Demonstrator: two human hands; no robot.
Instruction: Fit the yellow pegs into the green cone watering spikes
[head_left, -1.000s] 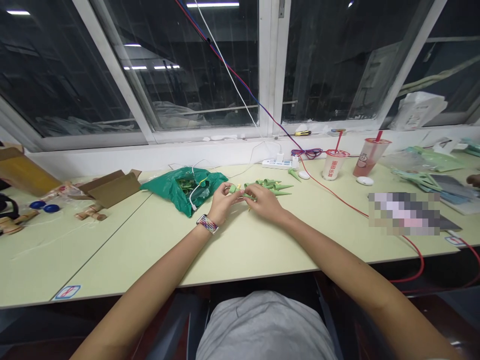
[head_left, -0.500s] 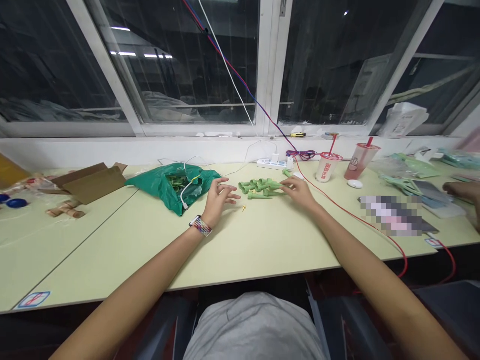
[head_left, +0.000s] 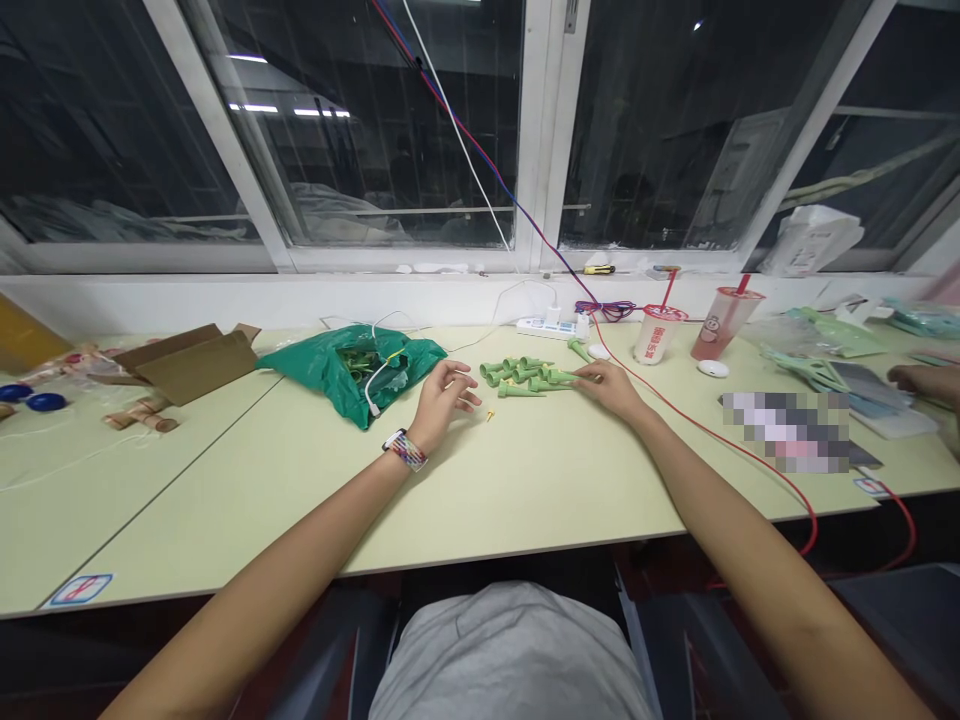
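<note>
Several light green, cone-shaped plastic pieces with wide ends and thin pointed tails lie grouped on the table. My right hand is at the right side of the group, its fingers closed at the tail of one piece. Just behind that hand lies a separate green piece. On the left, my left hand hovers with bent, parted fingers and holds nothing. A tiny yellow piece rests close to its fingertips. The green plastic bag, open and with green parts inside, stands beyond my left hand.
A cardboard box and wooden pieces sit far left. Behind are a power strip and two drink cups. A red cable crosses the right side. Another person's hand is at the right edge.
My right hand has drawn slightly right and lower, and the separate green piece behind it shows more fully. My left hand has barely moved. The view has shifted a little.
</note>
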